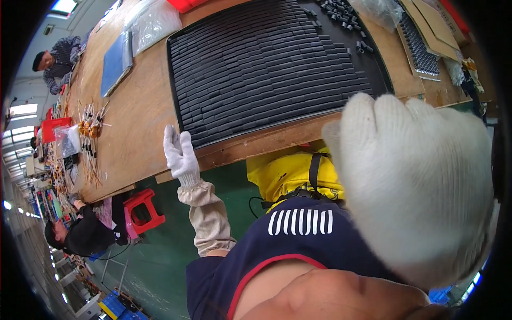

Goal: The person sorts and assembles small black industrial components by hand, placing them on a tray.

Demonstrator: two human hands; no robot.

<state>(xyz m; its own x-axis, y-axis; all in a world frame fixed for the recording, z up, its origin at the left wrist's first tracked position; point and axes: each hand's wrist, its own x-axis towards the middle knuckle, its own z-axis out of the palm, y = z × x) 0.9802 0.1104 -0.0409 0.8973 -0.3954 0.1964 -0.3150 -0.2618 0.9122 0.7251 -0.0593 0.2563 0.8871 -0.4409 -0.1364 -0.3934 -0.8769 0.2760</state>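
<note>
My left hand (180,152), in a white knit glove with a beige sleeve cover, is at the table edge beside the near left corner of a black tray (385,74). Its fingers are stretched and apart, and nothing shows in them. Rows of short black tubes (256,69) lie packed side by side across most of the tray. Several loose black tubes (341,13) are heaped at its far right. My right hand (418,186), also in a white glove, is raised very close to the view. Its fingers are curled over, and whatever they may hold is hidden.
On the wooden table (138,101) are a blue flat pad (114,64), clear plastic bags (154,26) and cardboard sheets (434,32). A red stool (144,212) stands on the green floor at left. One person (90,232) sits near it; another (61,58) is at the far left.
</note>
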